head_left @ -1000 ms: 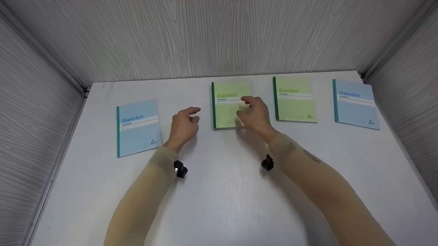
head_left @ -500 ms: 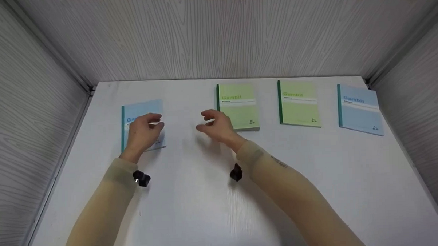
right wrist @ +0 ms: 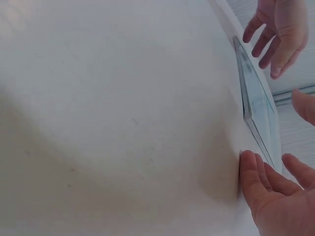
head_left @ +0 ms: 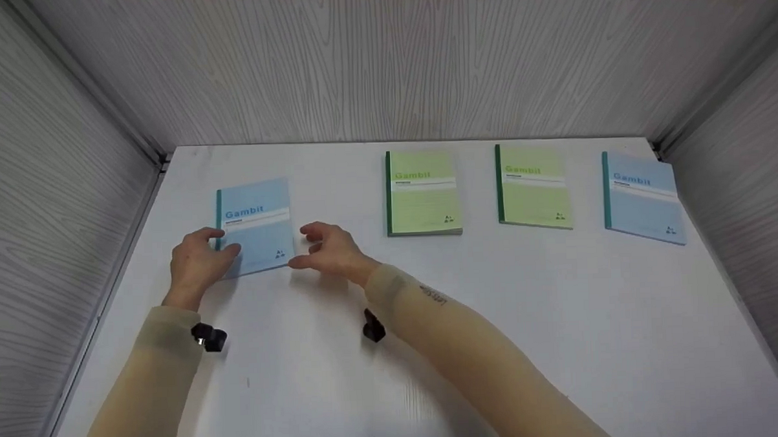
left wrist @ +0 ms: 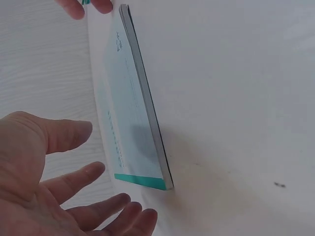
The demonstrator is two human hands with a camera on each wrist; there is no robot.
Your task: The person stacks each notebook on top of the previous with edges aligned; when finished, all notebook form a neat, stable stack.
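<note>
A light blue notebook (head_left: 257, 239) marked "Gambit" lies flat at the left of the table, its teal spine on the left side. My left hand (head_left: 198, 264) is at the spine side, thumb over the lower left of the cover, fingers spread loosely. In the left wrist view its thumb and fingers (left wrist: 88, 216) stand apart, with the notebook (left wrist: 130, 118) beyond them. On the opposite side is my right hand (head_left: 332, 251), thumb tip near the notebook's lower right corner. The right wrist view has this hand's fingers (right wrist: 261, 179) extended beside the notebook (right wrist: 258, 101), holding nothing.
Two green notebooks, one at the middle (head_left: 424, 207) and one farther right (head_left: 534, 197), lie along the back of the white table (head_left: 343, 388). Another blue notebook (head_left: 644, 203) lies at the far right. Wood-grain panels (head_left: 383, 63) enclose the back and sides.
Both hands have moved left, away from the middle green notebook, to either side of the left blue notebook. The left hand passed over that notebook to its spine side. The view has shifted slightly.
</note>
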